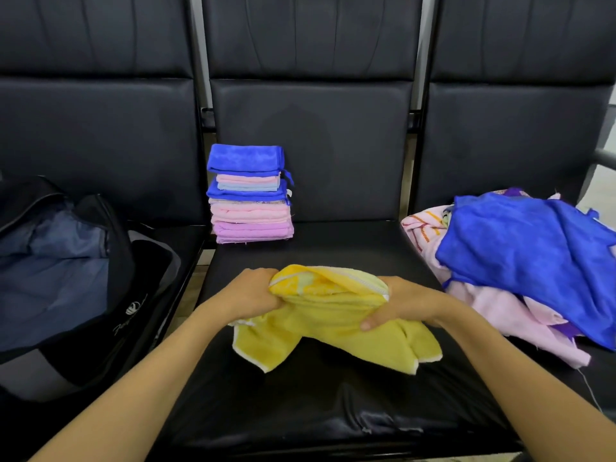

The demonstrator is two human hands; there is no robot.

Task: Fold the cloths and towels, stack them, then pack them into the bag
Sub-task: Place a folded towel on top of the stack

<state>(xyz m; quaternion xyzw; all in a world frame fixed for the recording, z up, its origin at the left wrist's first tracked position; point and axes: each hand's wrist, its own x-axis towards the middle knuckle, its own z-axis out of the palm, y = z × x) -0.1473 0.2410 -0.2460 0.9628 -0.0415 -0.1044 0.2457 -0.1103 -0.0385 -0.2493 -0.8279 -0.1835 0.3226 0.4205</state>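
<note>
A yellow cloth [330, 323] with white edging lies bunched on the middle black seat. My left hand [255, 290] grips its left end and my right hand [398, 303] grips its right end. Its lower corners hang loose toward me. Behind it, at the back left of the same seat, stands a stack of folded cloths [250, 195] in blue, pink and lilac. An open black bag [66, 271] with a blue lining rests on the left seat. A heap of unfolded cloths [520, 258], blue on top and pink beneath, covers the right seat.
The three black padded seats [333, 395] share upright backrests [310, 128] close behind the stack. Gaps with metal frame separate the seats. A metal armrest [605, 158] shows at the far right edge.
</note>
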